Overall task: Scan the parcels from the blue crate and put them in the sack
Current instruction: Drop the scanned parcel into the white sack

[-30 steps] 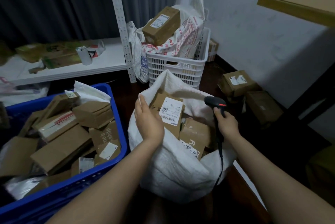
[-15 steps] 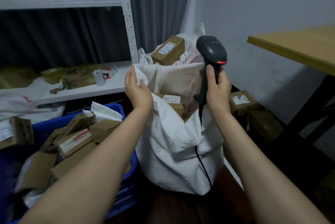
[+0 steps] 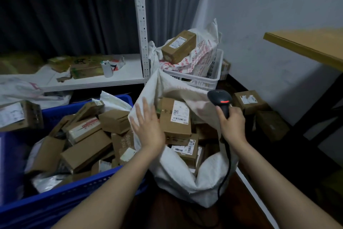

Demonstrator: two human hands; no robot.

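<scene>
The left hand (image 3: 148,126) is open, fingers straight and slightly spread, palm down. It lies at the left rim of the sack (image 3: 209,182), and seems to press on the white cloth there. Its forearm reaches in from the lower left, crossing the corner of the blue crate (image 3: 104,178).

Just beside the fingertips, inside the sack's mouth, the top parcel (image 3: 176,119) lies on a heap of other boxes, its white barcode label facing up.

The right hand (image 3: 232,123) is curled around the handle of a black scanner (image 3: 220,98), held upright over the sack's right rim, a red light on its head. Its cable (image 3: 228,163) hangs down the sack's front.

The sack stands on the floor, touching the crate's right side. It looks like soft woven cloth, and its rim sags and folds, so it probably needs a hand at the rim to stay open.

The parcels (image 3: 87,150) heaped in the crate are small brown cardboard boxes, with a few soft bags among them. They look light and stiff, with dry card that should not slip. Each should be easy to take in one hand across its narrow sides, leaving the label uncovered for the scanner.

Behind the sack are a white basket (image 3: 204,78) of more parcels and a white shelf (image 3: 92,80).
</scene>
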